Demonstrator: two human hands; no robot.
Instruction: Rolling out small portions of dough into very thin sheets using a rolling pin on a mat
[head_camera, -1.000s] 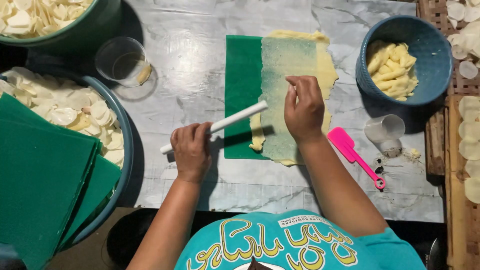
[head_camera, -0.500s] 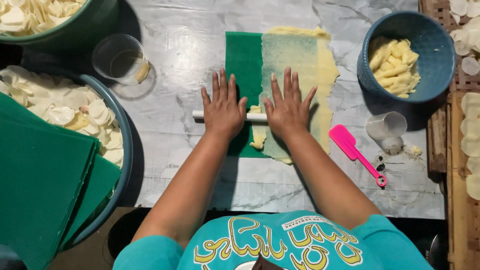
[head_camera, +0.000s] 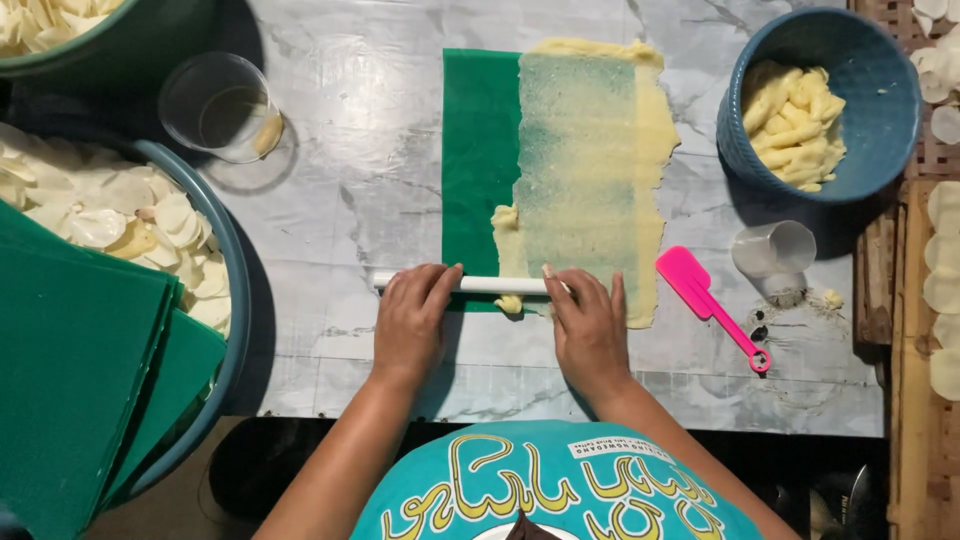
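Item: thin white cylindrical rolling rod (head_camera: 470, 285), lying crosswise at the near edge of a green rectangular plastic sheet (head_camera: 478, 160) on the grey marbled tabletop (head_camera: 350, 150).

Left hand (head_camera: 410, 325): palm down, fingers laid flat over the rod's left part; grip not closed around it, only pressing. Right hand (head_camera: 590, 330): likewise flat and unclenched, fingertips on the rod's right end, so that both palms could bear down evenly.

Pale yellow dough layer (head_camera: 590, 170): spread thin along the sheet's right half, the green showing through its middle, thicker at the edges; small lumps sat against the rod.

Nearby, right: blue round bowl (head_camera: 880, 110) holding yellow dough pieces, within reach; pink plastic spatula (head_camera: 710, 305) lying just beside the dough; small clear cup (head_camera: 775, 248) on its side, contents unclear, possibly empty.

Nearby, left: clear glass tumbler (head_camera: 215, 105); large teal basin (head_camera: 228, 270) of pale round discs, with a stack of spare green sheets (head_camera: 80, 370) resting across it.
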